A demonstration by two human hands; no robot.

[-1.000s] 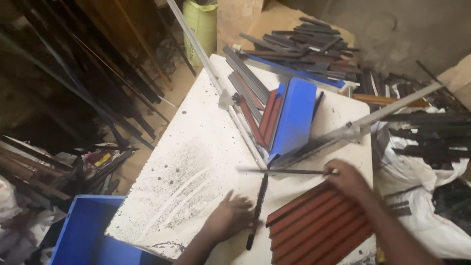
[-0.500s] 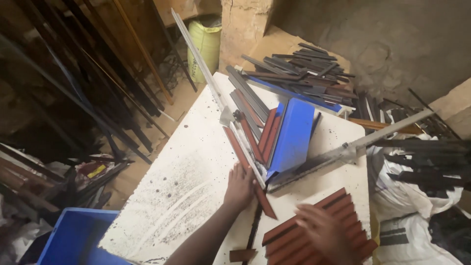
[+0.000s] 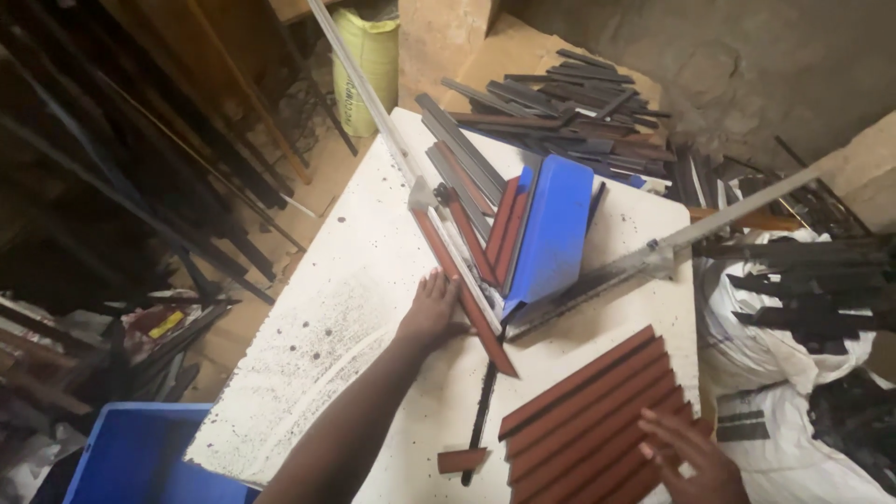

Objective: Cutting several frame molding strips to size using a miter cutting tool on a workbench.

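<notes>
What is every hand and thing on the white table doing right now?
left hand: flat on the table, fingers against the long red-brown strip.
right hand: open, resting on the stacked strips.
long red-brown strip: lying slanted along the metal rail.
stack of red-brown strips: laid side by side, flat.
blue piece: propped, tilted.
short red-brown offcut: lying loose.

Dim workshop, soft overhead light, dark left side, slight motion blur

White speckled surface (image 3: 308, 327) runs diagonally through frame centre. Lying on it: blue channel piece (image 3: 553, 233) centre, red-brown strips (image 3: 593, 415) lower right, short brown offcut (image 3: 464, 459) bottom centre, grey bars (image 3: 462, 149) upper centre.
</notes>
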